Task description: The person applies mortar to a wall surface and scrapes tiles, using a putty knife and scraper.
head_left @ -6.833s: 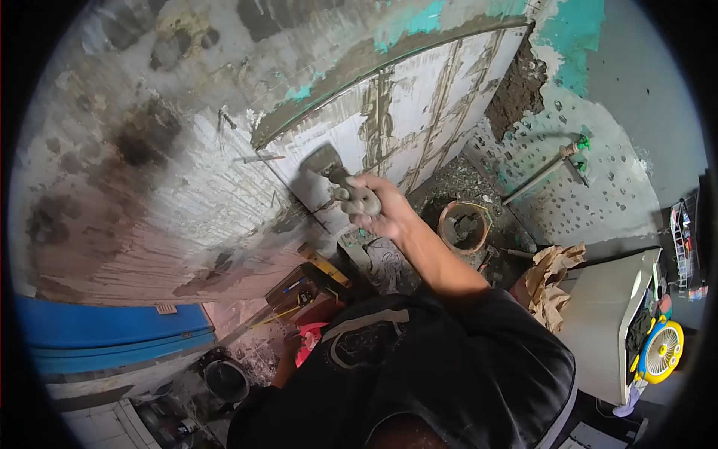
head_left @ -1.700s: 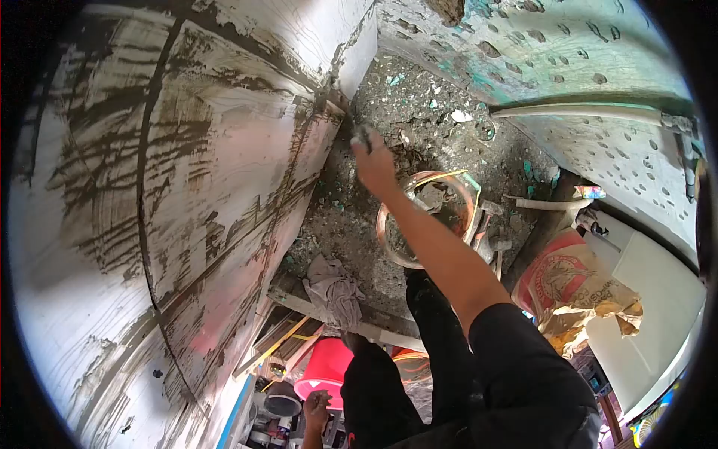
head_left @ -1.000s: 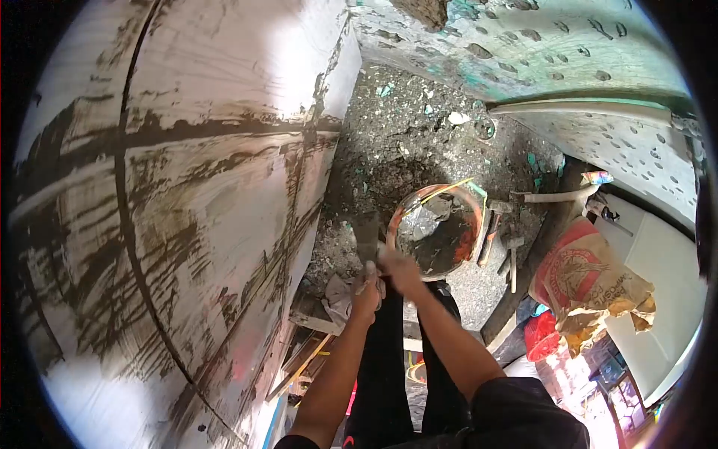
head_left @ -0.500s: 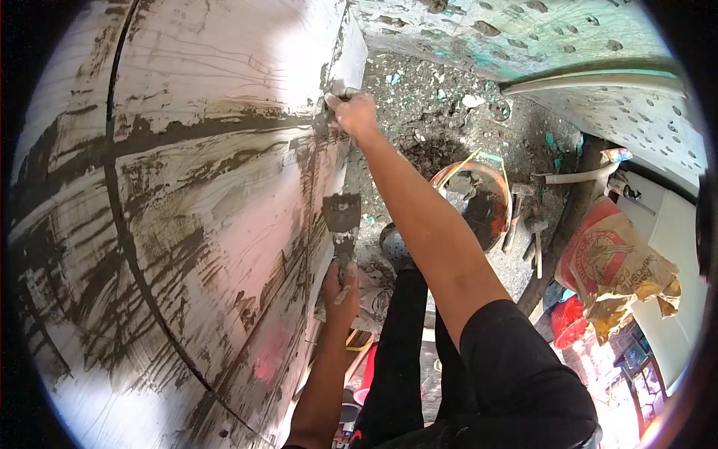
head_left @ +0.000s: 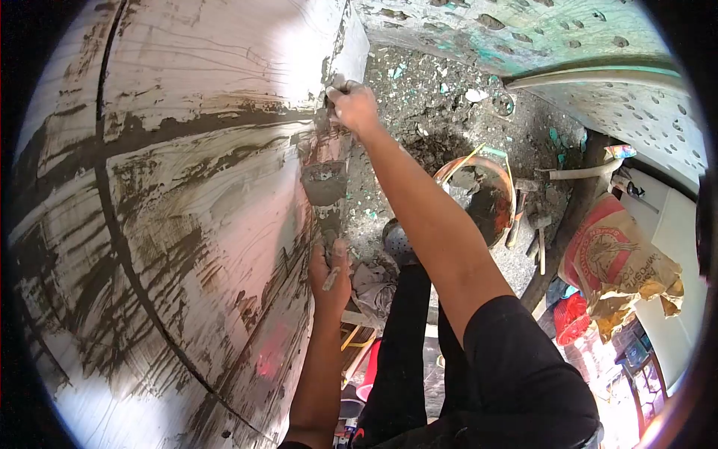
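Note:
My left hand is wrapped round the handle of a putty knife, its blade coated with grey mortar and over the edge of the tiled wall. Above it, my right hand is at the wall's corner edge, fingers bent and pressed together; whatever they may hold is hidden. Dark mortar fills the joints between the large pale tiles, and grey smears cover their faces.
An orange-rimmed bucket stands on the rubble-strewn ground, beside hammers. Farther right are a torn paper sack, a red mesh bundle and a pale pitted wall.
My left hand and the putty knife have moved up and to the left, bringing the blade over the wall's edge. My right hand stays at nearly the same spot.

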The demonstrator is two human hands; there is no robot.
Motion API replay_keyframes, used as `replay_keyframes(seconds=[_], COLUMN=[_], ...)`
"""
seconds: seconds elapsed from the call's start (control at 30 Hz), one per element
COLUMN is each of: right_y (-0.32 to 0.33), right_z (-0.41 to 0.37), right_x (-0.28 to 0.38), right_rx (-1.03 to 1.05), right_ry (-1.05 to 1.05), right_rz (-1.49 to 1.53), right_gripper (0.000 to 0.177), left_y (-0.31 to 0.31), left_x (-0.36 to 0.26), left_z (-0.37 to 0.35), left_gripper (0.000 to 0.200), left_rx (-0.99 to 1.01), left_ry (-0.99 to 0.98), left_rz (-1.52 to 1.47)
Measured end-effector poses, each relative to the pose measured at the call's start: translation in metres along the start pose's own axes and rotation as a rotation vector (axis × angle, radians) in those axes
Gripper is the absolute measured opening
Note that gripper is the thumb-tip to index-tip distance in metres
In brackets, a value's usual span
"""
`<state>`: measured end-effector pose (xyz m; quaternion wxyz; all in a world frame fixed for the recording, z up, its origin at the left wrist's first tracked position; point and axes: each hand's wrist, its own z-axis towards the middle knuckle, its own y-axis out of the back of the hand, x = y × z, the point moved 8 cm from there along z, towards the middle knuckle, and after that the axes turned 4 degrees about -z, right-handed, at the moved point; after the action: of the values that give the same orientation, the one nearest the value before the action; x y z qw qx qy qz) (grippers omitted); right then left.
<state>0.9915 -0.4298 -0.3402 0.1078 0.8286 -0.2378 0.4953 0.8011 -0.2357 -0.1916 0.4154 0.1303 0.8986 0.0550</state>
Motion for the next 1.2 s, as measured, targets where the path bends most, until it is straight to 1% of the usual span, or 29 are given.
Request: replay_keyframes(seconds=[0.03, 0.13, 0.23, 0.33, 0.37, 0.43, 0.47, 0.53, 0.57, 0.63, 0.77, 0.83, 0.93, 1.03, 1.2], right_y=[0.002, 0.001, 0.007, 0.009, 0.004, 0.002, 0.001, 0.003, 0.005, 0.007, 0.004, 0.004, 0.003, 0.004, 0.005], right_z=[0.003, -0.004, -0.012, -0.002, 0.001, -0.006, -0.015, -0.012, -0.012, -0.015, -0.019, -0.021, -0.023, -0.025, -0.027], right_x=[-0.003, -0.005, 0.015, 0.023, 0.025, 0.002, -0.001, 0.005, 0.009, 0.015, 0.004, 0.003, -0.001, -0.003, -0.001], right_rx=[0.001, 0.014, -0.024, 0.022, 0.062, 0.110, 0.129, 0.157, 0.170, 0.173, 0.153, 0.149, 0.125, 0.108, 0.097], right_ry=[0.025, -0.054, -0.014, 0.010, 0.043, -0.182, -0.298, -0.258, -0.238, -0.255, -0.359, -0.343, -0.320, -0.307, -0.291], right_rz=[0.016, 0.097, 0.021, -0.172, -0.102, 0.223, 0.385, 0.199, 0.106, 0.150, 0.330, 0.362, 0.404, 0.419, 0.424], right_gripper=[0.017, 0.015, 0.012, 0.010, 0.010, 0.011, 0.011, 0.013, 0.013, 0.015, 0.018, 0.019, 0.021, 0.020, 0.018], left_y=[0.002, -0.002, 0.001, 0.005, 0.007, 0.006, 0.004, 0.000, 0.001, 0.005, 0.002, 0.003, 0.003, -0.001, 0.002], left_x=[0.003, -0.018, -0.011, 0.003, 0.005, 0.006, 0.007, 0.006, 0.010, 0.020, 0.022, 0.029, 0.031, 0.024, 0.026], left_z=[0.000, -0.005, -0.004, -0.004, -0.004, -0.004, -0.006, -0.012, -0.013, -0.013, -0.014, -0.014, -0.014, -0.017, -0.015], left_gripper=[0.025, 0.034, 0.035, 0.035, 0.035, 0.035, 0.035, 0.035, 0.035, 0.035, 0.034, 0.033, 0.033, 0.035, 0.034], left_rx=[-0.010, -0.055, -0.039, -0.023, -0.021, -0.024, -0.017, 0.000, 0.001, 0.005, -0.008, 0.005, 0.004, 0.006, 0.032], left_ry=[-0.020, -0.045, -0.093, -0.049, -0.083, -0.160, -0.114, -0.024, -0.028, -0.038, -0.003, 0.038, 0.045, 0.106, 0.056], left_rz=[0.034, 0.136, 0.137, 0.174, 0.197, 0.234, 0.227, 0.214, 0.232, 0.267, 0.151, 0.125, 0.154, 0.197, 0.185])
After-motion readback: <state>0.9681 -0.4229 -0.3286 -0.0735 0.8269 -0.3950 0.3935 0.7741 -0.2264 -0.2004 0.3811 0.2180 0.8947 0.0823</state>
